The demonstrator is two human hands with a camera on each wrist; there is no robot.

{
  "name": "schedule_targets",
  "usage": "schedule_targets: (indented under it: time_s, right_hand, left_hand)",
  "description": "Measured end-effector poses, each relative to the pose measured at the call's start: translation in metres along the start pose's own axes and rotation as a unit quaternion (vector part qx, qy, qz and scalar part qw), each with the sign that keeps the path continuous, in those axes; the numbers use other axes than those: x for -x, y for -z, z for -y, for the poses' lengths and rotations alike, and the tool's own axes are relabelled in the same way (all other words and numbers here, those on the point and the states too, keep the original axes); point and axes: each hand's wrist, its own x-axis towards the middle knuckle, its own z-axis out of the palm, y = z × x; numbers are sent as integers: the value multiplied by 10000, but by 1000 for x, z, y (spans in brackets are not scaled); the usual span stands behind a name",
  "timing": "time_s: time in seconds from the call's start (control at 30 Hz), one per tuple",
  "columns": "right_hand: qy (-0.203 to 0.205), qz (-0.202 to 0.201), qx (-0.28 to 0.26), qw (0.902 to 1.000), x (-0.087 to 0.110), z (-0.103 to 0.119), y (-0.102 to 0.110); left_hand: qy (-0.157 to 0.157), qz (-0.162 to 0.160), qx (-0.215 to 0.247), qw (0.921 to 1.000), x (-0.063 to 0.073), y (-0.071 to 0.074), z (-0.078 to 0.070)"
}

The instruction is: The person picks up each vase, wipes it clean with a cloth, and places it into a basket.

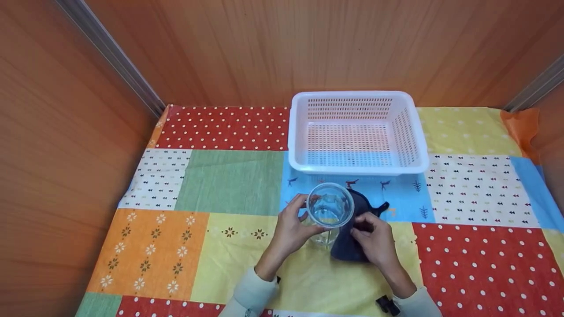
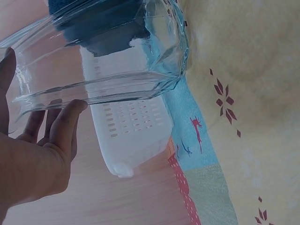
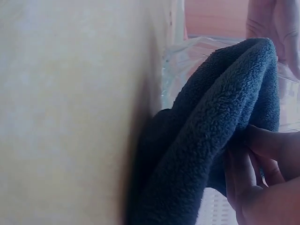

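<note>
Glass tumbler (image 1: 329,211) and dark terry cloth (image 1: 346,247) before the perforated basket (image 1: 359,170).
Both are between the left hand (image 1: 292,226), gripping the tumbler, and the right hand (image 1: 377,237), pinching the cloth; the right fingertips are partly hidden by folds.

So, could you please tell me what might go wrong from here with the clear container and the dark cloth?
The left hand holds the clear container by its smooth sides with thumb and fingers, so it might slip.

The right hand pinches the dark cloth close beside the container; a sharp tug could perhaps nudge it.

The white basket stands just beyond, so a forward swing might knock the container against it.
</note>
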Motion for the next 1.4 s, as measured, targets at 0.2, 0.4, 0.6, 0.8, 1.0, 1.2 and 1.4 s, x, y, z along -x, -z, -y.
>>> schedule_targets:
  time_s: [0.2,0.4,0.6,0.8,1.0,1.2,1.4]
  right_hand:
    - [94,33,273,9996,1,-7,-1]
    - [184,7,461,9988,1,-12,-3]
    - [101,-8,618,9980,0,-14,-4]
    - [97,-11,652,9978,0,-14,-5]
    - [101,-7,599,9982,0,-14,-5]
    - [-48,-11,491,9988,-1,-12,-5]
    - [-4,-81,256,9996,0,-1,-3]
  left_hand:
    - [53,-2,23,10000,0,0,-1]
    - [73,-7,49,10000,0,-1,-1]
    - [17,-16,-2,10000,0,-1,-1]
    - [-2,-5,15,10000,1,0,0]
    - [-83,-11,37,10000,1,-1,2]
    - [-44,-3,78,10000,1,-1,3]
    - [-10,3,68,10000,1,-1,1]
